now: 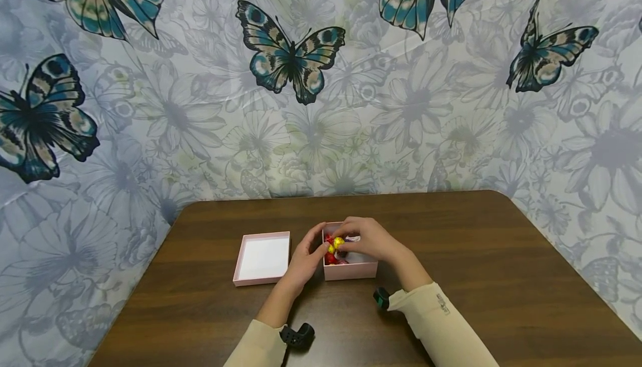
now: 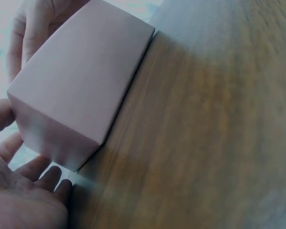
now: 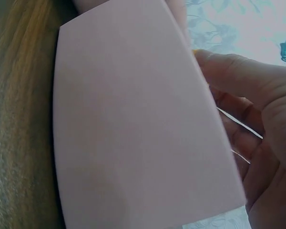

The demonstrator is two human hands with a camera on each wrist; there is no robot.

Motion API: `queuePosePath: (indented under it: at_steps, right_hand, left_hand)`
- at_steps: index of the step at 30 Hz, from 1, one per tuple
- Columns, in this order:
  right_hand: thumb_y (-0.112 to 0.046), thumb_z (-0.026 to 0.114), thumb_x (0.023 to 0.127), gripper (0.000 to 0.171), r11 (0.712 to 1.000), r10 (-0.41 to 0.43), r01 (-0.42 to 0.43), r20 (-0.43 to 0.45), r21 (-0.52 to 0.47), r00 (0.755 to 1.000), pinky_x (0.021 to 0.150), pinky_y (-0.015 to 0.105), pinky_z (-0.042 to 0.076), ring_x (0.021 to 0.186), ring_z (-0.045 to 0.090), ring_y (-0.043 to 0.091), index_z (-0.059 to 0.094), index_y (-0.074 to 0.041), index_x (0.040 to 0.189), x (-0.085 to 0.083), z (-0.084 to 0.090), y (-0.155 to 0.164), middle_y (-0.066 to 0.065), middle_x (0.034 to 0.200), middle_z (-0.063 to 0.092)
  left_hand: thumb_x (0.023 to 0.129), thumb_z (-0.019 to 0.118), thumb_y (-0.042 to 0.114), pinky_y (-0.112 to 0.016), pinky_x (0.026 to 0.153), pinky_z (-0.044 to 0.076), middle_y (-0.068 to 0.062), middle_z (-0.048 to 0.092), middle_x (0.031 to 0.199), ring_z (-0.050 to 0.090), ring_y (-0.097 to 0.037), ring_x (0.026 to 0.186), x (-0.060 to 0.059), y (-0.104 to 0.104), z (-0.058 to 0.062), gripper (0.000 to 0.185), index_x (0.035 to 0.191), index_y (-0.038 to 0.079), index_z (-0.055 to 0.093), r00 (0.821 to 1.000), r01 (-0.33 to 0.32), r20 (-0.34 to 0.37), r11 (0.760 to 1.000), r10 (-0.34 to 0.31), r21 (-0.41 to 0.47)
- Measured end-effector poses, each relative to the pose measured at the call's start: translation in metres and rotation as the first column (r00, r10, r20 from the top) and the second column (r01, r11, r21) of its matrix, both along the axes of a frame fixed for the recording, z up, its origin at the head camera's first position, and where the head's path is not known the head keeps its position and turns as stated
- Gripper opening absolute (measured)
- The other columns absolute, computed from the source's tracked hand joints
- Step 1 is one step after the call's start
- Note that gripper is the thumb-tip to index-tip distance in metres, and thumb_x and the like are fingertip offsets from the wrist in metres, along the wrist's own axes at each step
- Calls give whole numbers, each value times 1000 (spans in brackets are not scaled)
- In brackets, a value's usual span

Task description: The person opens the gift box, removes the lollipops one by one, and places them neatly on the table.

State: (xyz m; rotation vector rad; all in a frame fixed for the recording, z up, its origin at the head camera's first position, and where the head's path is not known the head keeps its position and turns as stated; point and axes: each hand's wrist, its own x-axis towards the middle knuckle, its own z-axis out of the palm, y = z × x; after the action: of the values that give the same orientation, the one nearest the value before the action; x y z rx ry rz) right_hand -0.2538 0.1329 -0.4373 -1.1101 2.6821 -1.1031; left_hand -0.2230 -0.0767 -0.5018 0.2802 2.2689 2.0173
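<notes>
Butterfly-printed grey fabric [image 1: 416, 99] rises at twelve o'clock behind the brown wooden table [image 1: 426, 216]. Shiny yellow wrapped pieces [image 1: 338, 242] sit toward nine o'clock inside an open pink rectangular box [image 1: 351, 272]. The right hand's [image 1: 370, 239] thumb touches them; hidden fingertips leave it impossible to tell whether either grip has closed. A slick wrapper could slip from a loose pinch; the left hand [image 1: 303, 261] could nudge the box. Only the head view shows the box's red wrapped pieces [image 1: 330, 259]; the left wrist view adds separated fingers outside its end.
</notes>
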Motion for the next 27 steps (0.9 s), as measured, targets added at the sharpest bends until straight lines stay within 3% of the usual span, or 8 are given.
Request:
queuePosePath:
  at_steps: [6, 11, 18, 24, 27]
  right_hand:
    - [-22, 78, 87, 29, 988, -90, 99, 76, -120, 993, 92, 51, 56, 103, 67, 23, 75, -14, 115, 6, 2, 6, -4, 107, 69]
    - [-25, 76, 89, 25, 960, -172, 186, 82, -209, 982, 94, 45, 57, 102, 67, 17, 75, -15, 112, 8, 3, 11, -6, 107, 69]
    - [-22, 76, 89, 26, 902, -261, 269, 69, -339, 963, 88, 34, 60, 99, 69, 22, 75, -14, 114, 12, 6, 25, 0, 108, 70]
    - [-22, 75, 90, 24, 855, -311, 334, 123, -396, 942, 87, 25, 58, 99, 69, 12, 74, -18, 113, 14, 7, 38, 1, 111, 70]
    - [-18, 75, 90, 26, 827, -334, 351, 119, -439, 935, 85, 24, 59, 97, 68, 6, 74, -12, 115, 15, 9, 44, 6, 112, 70]
  left_hand:
    - [102, 56, 23, -55, 124, 22, -9, 34, 163, 27, -32, 152, 0, 0, 0, 52, 152, 23, 41, 1000, 2, 6, 1000, -2, -8]
    - [103, 54, 22, -55, 123, 22, -10, 34, 163, 28, -33, 152, -1, 0, 0, 51, 152, 23, 41, 1000, -2, 8, 1000, 2, -15]
    - [103, 54, 22, -57, 123, 23, -10, 34, 162, 28, -35, 152, -1, 2, 1, 51, 152, 23, 42, 1000, -19, 5, 999, 19, -36]
    - [103, 54, 20, -57, 123, 23, -13, 34, 162, 29, -37, 151, 1, 2, 3, 52, 153, 18, 41, 1000, -16, -8, 999, 16, -29]
    - [103, 55, 24, -56, 123, 23, -11, 34, 162, 29, -35, 151, -1, 1, -2, 52, 153, 22, 41, 1000, -12, -8, 999, 11, -36]
